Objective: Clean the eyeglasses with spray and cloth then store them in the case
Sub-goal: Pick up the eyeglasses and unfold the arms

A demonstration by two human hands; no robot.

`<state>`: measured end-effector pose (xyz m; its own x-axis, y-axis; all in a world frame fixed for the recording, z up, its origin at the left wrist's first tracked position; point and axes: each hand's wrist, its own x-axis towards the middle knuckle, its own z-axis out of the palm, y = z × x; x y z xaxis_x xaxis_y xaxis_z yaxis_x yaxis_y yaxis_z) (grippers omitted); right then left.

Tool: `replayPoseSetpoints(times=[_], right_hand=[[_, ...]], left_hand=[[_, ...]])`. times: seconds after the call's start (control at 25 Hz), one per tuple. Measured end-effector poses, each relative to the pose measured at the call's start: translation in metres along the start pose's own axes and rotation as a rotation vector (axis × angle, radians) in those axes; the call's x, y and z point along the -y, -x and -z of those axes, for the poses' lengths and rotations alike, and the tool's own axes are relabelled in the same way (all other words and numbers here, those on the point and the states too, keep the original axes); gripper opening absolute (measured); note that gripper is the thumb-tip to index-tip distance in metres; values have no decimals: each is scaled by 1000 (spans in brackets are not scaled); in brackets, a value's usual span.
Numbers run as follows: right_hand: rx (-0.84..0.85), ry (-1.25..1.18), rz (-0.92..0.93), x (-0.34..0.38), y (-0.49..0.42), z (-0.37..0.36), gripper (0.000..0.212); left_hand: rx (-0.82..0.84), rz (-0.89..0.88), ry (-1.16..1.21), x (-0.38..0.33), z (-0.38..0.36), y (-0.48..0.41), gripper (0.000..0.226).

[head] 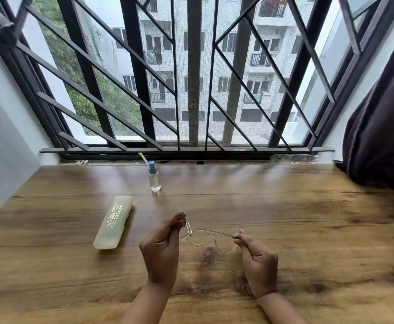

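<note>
both hands up: left hand point(162, 249) pinches eyeglasses point(208, 237) at one end, right hand point(259, 260) the other, prob. by the temples; case point(113, 225) closed.

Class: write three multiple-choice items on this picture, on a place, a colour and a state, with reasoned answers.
1. Where on the table does the case lie? A left of the glasses; B on the windowsill; C right of them.
2. The cap of the spray bottle is: A red; B blue; C black.
3. The glasses are: A in the case; B lying flat; C held in both hands.
Answers: 1 A: it lies past the left hand. 2 B: its top is blue. 3 C: the right hand pinches the other end.
</note>
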<state>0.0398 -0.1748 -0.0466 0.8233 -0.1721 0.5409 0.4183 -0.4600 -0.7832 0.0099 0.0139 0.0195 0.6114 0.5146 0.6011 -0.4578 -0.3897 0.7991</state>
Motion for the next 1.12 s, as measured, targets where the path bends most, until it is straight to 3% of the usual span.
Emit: replayPoseSetpoints(times=[0.28, 0.52, 0.68, 0.96, 1.12], right_hand=[[103, 131, -39, 4, -4, -5, 29], [155, 492, 384, 44, -15, -20, 31], [188, 520, 477, 53, -19, -37, 20], [226, 554, 505, 57, -24, -47, 9], [211, 546, 444, 59, -27, -47, 13]], left_hand=[[3, 126, 50, 11, 0, -1, 34], [-17, 45, -7, 7, -2, -2, 40], [-30, 31, -15, 5, -2, -1, 41], [-52, 31, -18, 6, 1, 0, 38], [-45, 33, -43, 6, 0, -1, 39]])
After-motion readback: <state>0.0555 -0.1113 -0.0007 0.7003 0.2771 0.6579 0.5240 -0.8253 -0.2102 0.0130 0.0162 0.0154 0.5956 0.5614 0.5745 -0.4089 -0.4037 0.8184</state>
